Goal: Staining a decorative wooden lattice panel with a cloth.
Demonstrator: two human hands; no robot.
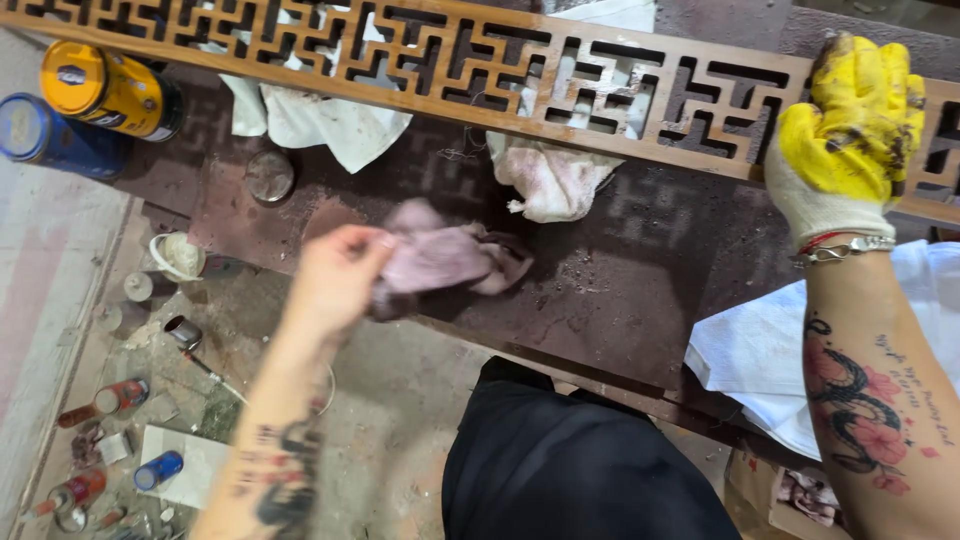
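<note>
At the far left, a yellow can and a blue can lay on their sides. The bare left hand was pinching a pinkish rag over the dark worktop. Another cloth lay under the carved wooden lattice panel. The right hand, in a yellow stained glove, was closed on the panel edge. The panel looked already brown, so the wiping seemed partly done
</note>
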